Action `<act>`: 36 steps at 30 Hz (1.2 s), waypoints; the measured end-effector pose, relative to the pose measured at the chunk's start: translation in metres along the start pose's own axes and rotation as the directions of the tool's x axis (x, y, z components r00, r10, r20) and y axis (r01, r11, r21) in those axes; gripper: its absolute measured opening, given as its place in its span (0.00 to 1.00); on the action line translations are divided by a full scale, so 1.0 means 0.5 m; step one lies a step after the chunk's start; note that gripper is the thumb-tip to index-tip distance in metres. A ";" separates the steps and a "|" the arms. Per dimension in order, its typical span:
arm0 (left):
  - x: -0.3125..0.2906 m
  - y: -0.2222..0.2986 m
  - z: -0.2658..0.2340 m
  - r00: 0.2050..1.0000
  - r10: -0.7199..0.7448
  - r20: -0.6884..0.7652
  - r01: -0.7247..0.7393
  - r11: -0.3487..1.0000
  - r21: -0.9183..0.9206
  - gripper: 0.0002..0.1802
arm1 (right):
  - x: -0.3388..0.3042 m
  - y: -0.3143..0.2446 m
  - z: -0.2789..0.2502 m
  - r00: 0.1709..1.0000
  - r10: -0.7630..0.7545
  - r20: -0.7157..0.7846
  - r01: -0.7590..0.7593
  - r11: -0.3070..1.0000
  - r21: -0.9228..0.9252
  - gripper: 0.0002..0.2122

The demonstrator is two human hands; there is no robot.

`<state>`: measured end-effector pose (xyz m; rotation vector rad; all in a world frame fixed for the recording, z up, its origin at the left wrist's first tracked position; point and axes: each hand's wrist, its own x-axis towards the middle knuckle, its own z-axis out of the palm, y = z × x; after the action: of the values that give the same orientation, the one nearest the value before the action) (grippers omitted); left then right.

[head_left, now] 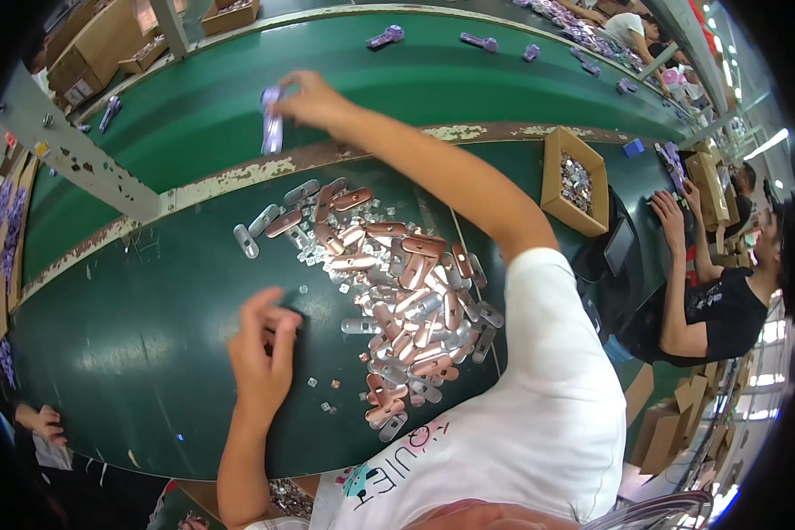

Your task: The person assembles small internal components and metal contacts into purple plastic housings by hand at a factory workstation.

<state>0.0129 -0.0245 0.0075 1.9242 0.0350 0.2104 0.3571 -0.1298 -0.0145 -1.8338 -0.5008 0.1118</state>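
Note:
Over the green conveyor belt, my right hand [314, 102] reaches far forward and grips the rounded top of a shiny purple handheld device [273, 132]. The device's long handle points toward me, close to the belt's near rail. My left hand [261, 349] hovers above the dark green table [150, 353] with its fingers loosely bent and apart, and I see nothing in it. To its right lies a heap of oblong, rounded metallic covers [415, 291], some copper-pink and some silver. Small clear square pieces [314, 254] are scattered among and around the covers.
More purple devices [386, 36] lie along the conveyor belt [344, 79]. A metal post [79, 150] stands at the left. On the right are a cardboard box of small parts [577, 181] and a co-worker [715, 300] handling purple pieces. Another person's hand [44, 424] is at lower left.

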 end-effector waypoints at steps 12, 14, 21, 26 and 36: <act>-0.036 0.044 0.041 0.685 0.422 0.594 -0.667 0.692 0.278 0.20 | -0.328 -0.130 0.056 0.506 -0.598 0.622 0.862 0.380 -0.336 0.14; -0.047 0.024 0.040 0.738 0.376 0.561 -0.626 0.691 0.360 0.18 | -0.347 -0.129 0.081 0.530 -0.594 0.605 0.847 0.403 -0.347 0.10; -0.026 0.023 0.036 0.802 0.447 0.395 -0.593 0.671 0.444 0.11 | -0.380 -0.136 0.068 0.577 -0.579 0.576 0.816 0.381 -0.434 0.10; -0.025 0.018 0.025 0.805 0.475 0.356 -0.592 0.694 0.410 0.10 | -0.366 -0.123 0.040 0.719 -0.445 0.534 0.685 0.322 -0.654 0.11; -0.015 -0.004 -0.007 0.985 -0.149 -0.091 0.111 0.937 -0.331 0.04 | -0.409 -0.129 0.062 0.679 -0.521 0.518 0.734 0.489 -0.471 0.08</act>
<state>0.0051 -0.0213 0.0062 1.5721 0.1927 0.2226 0.1441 -0.1673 0.0001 -2.1712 -1.6110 -0.3520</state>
